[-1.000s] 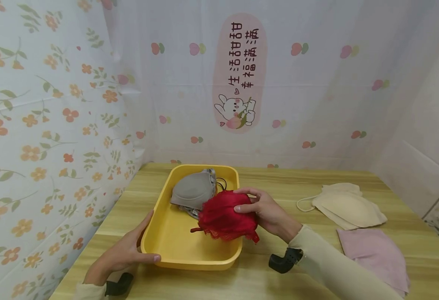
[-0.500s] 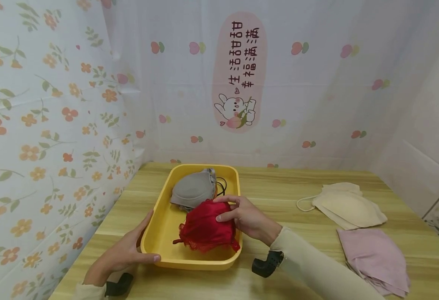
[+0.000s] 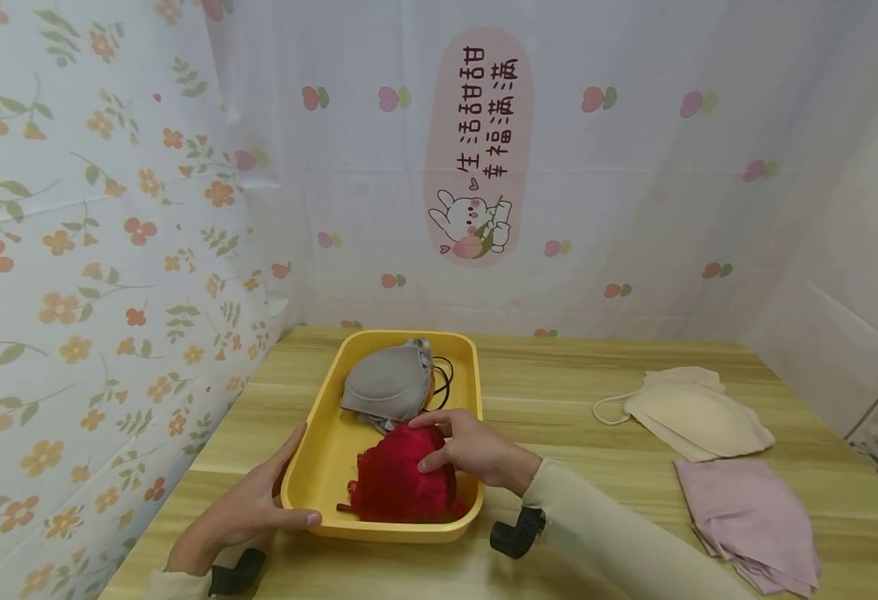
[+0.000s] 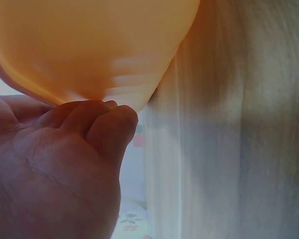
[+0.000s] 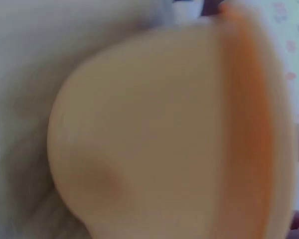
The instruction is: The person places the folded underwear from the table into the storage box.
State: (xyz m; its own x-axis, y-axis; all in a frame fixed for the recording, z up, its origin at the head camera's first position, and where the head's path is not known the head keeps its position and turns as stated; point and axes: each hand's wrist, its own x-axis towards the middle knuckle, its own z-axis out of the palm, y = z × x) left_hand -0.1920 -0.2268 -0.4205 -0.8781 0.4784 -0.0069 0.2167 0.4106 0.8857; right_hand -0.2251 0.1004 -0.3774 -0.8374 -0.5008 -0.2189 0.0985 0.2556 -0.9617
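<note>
A red lace-trimmed bra [image 3: 401,479] sits low in the near end of a yellow plastic bin [image 3: 382,531]. My right hand [image 3: 469,450] pinches its upper right edge, thumb on the near face. Behind it in the bin lies a grey bra [image 3: 388,383], with dark loops of strap beside it. My left hand [image 3: 251,492] holds the bin's near left corner, thumb along the front and fingers along the left side. In the left wrist view, the fingers [image 4: 112,129] press against the bin's outer wall [image 4: 124,45]. The blurred right wrist view is mostly filled by the bin's outer wall [image 5: 149,134].
On the wooden table [image 3: 559,375], to the right, lie a beige bra [image 3: 697,412] with a thin strap loop and, nearer, a folded pink bra [image 3: 750,517]. Printed cloth curtains [image 3: 634,183] stand behind and at both sides.
My right hand has moved left and down with the red bra, from over the bin's right rim into its near end. The left hand has stayed on the corner.
</note>
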